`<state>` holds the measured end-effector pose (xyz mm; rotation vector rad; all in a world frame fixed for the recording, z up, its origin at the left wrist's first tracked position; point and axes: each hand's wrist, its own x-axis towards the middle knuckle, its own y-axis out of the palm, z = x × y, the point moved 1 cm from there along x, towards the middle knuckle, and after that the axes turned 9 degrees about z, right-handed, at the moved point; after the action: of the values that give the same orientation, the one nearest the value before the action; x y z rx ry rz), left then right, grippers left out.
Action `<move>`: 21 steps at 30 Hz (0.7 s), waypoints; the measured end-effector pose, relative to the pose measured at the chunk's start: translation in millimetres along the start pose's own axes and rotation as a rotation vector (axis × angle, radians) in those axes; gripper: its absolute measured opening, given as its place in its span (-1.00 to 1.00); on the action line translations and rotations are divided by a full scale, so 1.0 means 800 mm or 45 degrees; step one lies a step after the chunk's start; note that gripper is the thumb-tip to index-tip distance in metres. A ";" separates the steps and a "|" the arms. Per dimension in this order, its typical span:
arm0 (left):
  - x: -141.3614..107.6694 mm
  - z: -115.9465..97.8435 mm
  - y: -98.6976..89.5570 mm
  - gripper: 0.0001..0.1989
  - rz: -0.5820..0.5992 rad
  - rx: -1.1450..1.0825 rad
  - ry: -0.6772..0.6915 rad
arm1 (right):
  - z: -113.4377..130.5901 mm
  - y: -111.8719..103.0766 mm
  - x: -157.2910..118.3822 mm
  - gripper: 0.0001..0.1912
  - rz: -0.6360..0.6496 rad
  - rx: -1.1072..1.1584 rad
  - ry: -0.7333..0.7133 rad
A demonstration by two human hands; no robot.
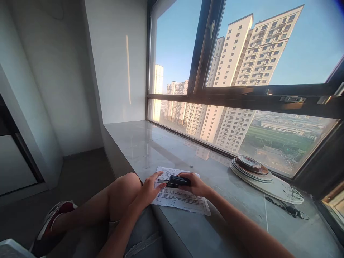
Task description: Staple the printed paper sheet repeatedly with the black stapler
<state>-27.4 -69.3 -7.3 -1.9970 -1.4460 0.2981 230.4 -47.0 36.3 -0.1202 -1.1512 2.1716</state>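
A black stapler (176, 180) is in my right hand (195, 183), whose fingers wrap round its rear end. At its left end a thin metal part sticks out. My left hand (149, 190) is beside that end, thumb and forefinger apart on either side of the metal part; whether the thumb touches it I cannot tell. Under the stapler and both hands lies a printed sheet of paper (185, 200), slightly creased, on the grey window sill (134, 143). Just beyond the paper's far edge rests a small dark bar (191, 166), too small to name.
To the right, stacked plates (251, 168) stand by the window on a larger pale board (287, 191). Black-handled scissors (291, 210) lie in front of them. My bent knee (129, 182) is against the sill's front edge. A dark-framed window (196, 86) rises behind the sill.
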 end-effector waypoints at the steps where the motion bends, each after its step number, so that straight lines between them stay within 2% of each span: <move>1: 0.000 0.001 0.000 -0.41 -0.013 -0.012 -0.005 | 0.005 0.001 0.000 -0.65 -0.035 -0.045 -0.031; 4: 0.000 0.001 0.001 -0.43 -0.047 -0.010 -0.006 | 0.020 0.003 -0.001 -0.64 -0.091 -0.203 -0.127; 7: 0.000 0.001 0.003 -0.44 -0.052 0.037 0.011 | 0.024 0.009 -0.002 -0.64 -0.053 -0.236 -0.153; 13: 0.001 0.003 0.003 -0.38 -0.003 0.069 0.003 | -0.002 0.005 -0.008 -0.65 0.014 -0.018 0.067; 21: 0.001 -0.001 0.003 -0.54 0.024 0.147 0.042 | -0.035 -0.029 -0.027 -0.42 0.068 0.296 0.007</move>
<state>-24.5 -69.7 -8.0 -1.9152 -1.3589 0.3473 269.7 -31.4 32.6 -0.0554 -0.8934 2.3328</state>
